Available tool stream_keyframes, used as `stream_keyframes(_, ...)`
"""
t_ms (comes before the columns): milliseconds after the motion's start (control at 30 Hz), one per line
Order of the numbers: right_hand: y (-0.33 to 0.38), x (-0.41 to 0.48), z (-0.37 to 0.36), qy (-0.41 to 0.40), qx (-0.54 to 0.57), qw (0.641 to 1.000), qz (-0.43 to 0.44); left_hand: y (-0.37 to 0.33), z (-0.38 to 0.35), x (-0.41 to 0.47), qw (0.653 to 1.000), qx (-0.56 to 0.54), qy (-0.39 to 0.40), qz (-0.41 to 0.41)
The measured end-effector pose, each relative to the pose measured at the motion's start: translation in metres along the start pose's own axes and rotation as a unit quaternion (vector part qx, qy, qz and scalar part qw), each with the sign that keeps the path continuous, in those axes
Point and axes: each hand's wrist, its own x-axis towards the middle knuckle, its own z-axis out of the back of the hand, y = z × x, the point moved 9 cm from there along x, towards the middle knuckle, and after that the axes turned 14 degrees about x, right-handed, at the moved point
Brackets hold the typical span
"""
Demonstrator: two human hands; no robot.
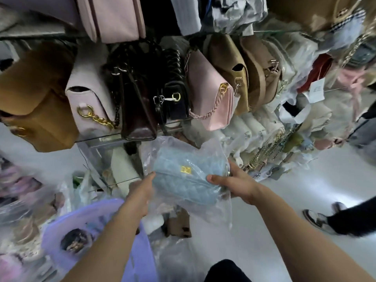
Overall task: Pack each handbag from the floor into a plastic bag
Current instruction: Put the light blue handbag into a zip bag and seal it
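Left hand [142,192]: grip closed on left end of light blue quilted handbag with gold clasp [189,180], through clear plastic bag [205,147]. Handbag held mid-air above pale floor [284,180], already inside plastic. Long axis left-right between hands, clasp face toward camera. Right hand [234,186]: grip closed on right end, thumb on front. Step, likely: seating handbag in plastic. Next: close mouth, set down; mouth position unclear.

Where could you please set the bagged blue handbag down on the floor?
The floor right of the right hand, between the wrapped pile and a bystander's shoe, is bare. A smaller patch lies left, under the brown bag. Below the handbag it is crowded with plastic and a lilac basin.
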Motion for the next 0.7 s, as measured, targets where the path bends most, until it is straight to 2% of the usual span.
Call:
stream_keyframes(67, 0.002, 0.015, 0.002, -0.013, -0.015, 1.0, 0.007, -0.022, 0.013, -0.007, 0.998, 0.041, -0.057, 0.005)
stream_keyframes(100, 0.003, 0.023, 0.004, -0.018, -0.02, 1.0, 0.013, -0.041, 0.014, -0.029, 0.998, 0.023, -0.048, -0.014)
stream_keyframes(200, 0.002, 0.051, 0.01, -0.028, -0.02, 0.999, 0.028, -0.073, -0.023, -0.05, 0.997, -0.02, 0.073, -0.027)
stream_keyframes(300, 0.004, 0.076, 0.018, -0.041, 0.0, 0.998, 0.049, -0.092, -0.065, -0.051, 0.986, 0.005, 0.157, -0.052)
stream_keyframes(400, 0.009, 0.09, 0.023, -0.052, 0.037, 0.995, 0.074, -0.11, -0.093, -0.049, 0.985, 0.044, 0.139, -0.092)
stream_keyframes(533, 0.01, 0.111, 0.021, -0.054, 0.04, 0.992, 0.106, -0.14, -0.116, -0.051, 0.976, 0.113, 0.068, -0.176)
stream_keyframes(700, 0.006, 0.131, 0.025, -0.092, 0.067, 0.987, 0.115, -0.154, -0.135, -0.046, 0.98, 0.062, 0.065, -0.177)
